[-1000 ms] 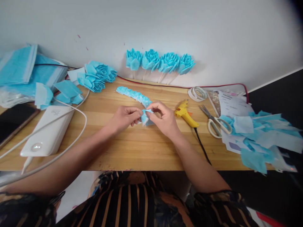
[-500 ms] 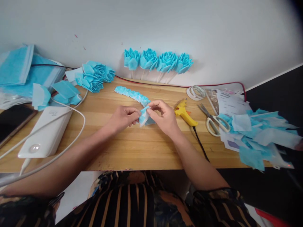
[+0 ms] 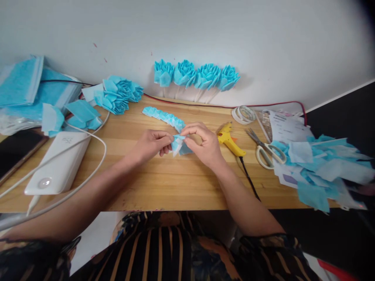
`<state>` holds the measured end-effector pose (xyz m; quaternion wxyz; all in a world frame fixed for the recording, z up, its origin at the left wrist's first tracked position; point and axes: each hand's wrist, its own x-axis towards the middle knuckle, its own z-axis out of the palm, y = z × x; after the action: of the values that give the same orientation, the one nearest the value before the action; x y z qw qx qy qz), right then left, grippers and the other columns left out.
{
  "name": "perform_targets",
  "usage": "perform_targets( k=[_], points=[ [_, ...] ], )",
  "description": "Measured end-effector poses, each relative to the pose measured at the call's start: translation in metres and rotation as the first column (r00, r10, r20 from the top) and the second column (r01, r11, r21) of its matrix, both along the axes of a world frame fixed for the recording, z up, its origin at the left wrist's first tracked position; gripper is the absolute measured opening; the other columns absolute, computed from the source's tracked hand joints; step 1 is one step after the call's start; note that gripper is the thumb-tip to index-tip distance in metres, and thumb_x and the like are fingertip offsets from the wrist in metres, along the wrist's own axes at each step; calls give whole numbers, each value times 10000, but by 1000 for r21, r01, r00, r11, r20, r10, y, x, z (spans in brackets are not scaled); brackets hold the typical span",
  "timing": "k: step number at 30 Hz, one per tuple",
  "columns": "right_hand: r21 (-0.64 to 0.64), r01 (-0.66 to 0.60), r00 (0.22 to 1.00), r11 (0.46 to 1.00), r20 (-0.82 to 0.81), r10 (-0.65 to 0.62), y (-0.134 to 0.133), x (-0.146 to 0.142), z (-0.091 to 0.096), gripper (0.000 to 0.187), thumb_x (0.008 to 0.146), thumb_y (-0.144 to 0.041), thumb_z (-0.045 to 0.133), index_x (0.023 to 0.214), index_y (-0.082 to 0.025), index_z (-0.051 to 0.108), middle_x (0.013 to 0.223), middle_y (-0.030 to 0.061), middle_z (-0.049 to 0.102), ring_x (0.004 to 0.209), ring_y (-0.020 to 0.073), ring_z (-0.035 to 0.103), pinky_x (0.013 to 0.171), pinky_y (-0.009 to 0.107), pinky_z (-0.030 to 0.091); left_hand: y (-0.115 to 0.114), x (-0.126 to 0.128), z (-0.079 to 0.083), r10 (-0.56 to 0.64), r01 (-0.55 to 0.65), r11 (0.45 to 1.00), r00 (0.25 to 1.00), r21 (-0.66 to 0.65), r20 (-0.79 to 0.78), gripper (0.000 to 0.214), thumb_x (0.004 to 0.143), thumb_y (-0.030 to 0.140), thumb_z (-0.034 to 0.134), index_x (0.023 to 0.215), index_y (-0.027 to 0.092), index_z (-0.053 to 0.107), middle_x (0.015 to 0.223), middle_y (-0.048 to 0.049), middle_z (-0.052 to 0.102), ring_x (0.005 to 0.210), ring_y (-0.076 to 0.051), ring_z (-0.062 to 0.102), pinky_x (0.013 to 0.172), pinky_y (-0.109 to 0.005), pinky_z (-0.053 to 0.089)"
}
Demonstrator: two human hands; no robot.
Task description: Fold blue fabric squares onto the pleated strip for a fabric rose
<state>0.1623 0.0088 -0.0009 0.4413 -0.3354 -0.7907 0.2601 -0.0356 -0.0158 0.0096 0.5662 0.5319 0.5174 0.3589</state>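
Between my two hands is a small blue-and-white fabric piece [image 3: 177, 145], partly folded, held above the wooden table. My left hand [image 3: 154, 144] pinches its left edge, with the fingers curled in. On the other side, the thumb and forefinger of my right hand [image 3: 202, 143] grip its upper right edge. Just behind my fingers lies a curved row of folded blue petals [image 3: 164, 117]; its right end comes close to my right hand. Part of the fabric piece is hidden by my fingers.
Right of my hands lie a yellow glue gun [image 3: 230, 141], scissors [image 3: 265, 148], a tape roll [image 3: 243, 114] and a pile of blue fabric scraps [image 3: 319, 166]. Blue fabric flowers [image 3: 184, 74] on sticks lean on the wall. At left are a white power bank [image 3: 60, 162] and a phone [image 3: 20, 154].
The fabric piece between my hands has been turned so its top edge lies more level and folded over. My right fingers have shifted slightly; both hands still hold it.
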Motion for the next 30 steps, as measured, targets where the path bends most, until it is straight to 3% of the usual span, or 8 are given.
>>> perform_targets(
  k=[12, 15, 20, 23, 27, 30],
  points=[
    [26, -10, 999, 1000, 39, 9, 2, 4, 1, 188, 853, -106, 586, 874, -264, 687, 1087, 28, 735, 1087, 211, 667, 1008, 440, 496, 1, -3, -2, -57, 52, 997, 996, 57, 75, 301, 821, 375, 651, 627, 147, 676, 571, -16, 640, 495, -86, 517, 501, -210, 417],
    [-96, -42, 998, 995, -42, 38, 1, 6, 2, 205, 906, -156, 553, 1023, -259, 685, 1161, 43, 731, 1127, 203, 663, 1011, 420, 505, 1, -2, -3, -43, 40, 998, 998, 58, 52, 300, 822, 372, 649, 625, 148, 673, 575, -16, 641, 501, -87, 520, 511, -210, 424],
    [-329, -134, 980, 935, -184, 76, -1, 9, 3, 372, 987, -452, 525, 1298, -275, 629, 1224, 47, 721, 1167, 213, 654, 1004, 406, 519, 1, -1, 0, -25, 25, 998, 1000, 55, 4, 307, 838, 339, 620, 596, 152, 649, 563, -13, 625, 495, -86, 505, 504, -210, 414],
    [-420, -93, 989, 903, -142, 36, 0, 7, 2, 419, 940, -538, 578, 1246, -270, 676, 1108, 29, 731, 1033, 200, 671, 931, 385, 537, 0, -1, 1, -52, 54, 997, 997, 56, -49, 301, 845, 329, 602, 605, 154, 651, 548, -8, 607, 498, -90, 500, 499, -210, 406],
    [-487, -73, 991, 870, -131, 9, 2, 3, -4, 254, 876, -424, 671, 1039, -239, 730, 846, -13, 687, 785, 143, 635, 762, 309, 523, -2, 0, 1, -81, 91, 992, 989, 83, -123, 283, 844, 322, 593, 620, 160, 652, 534, 6, 570, 496, -91, 485, 481, -206, 387],
    [-480, -73, 989, 874, -149, 1, 3, 1, -8, 158, 854, -354, 685, 933, -221, 717, 817, -14, 689, 747, 132, 626, 712, 285, 506, -3, 1, 1, -89, 103, 990, 986, 98, -142, 285, 841, 321, 590, 610, 162, 640, 518, 18, 536, 485, -86, 464, 469, -200, 376]
  ],
)
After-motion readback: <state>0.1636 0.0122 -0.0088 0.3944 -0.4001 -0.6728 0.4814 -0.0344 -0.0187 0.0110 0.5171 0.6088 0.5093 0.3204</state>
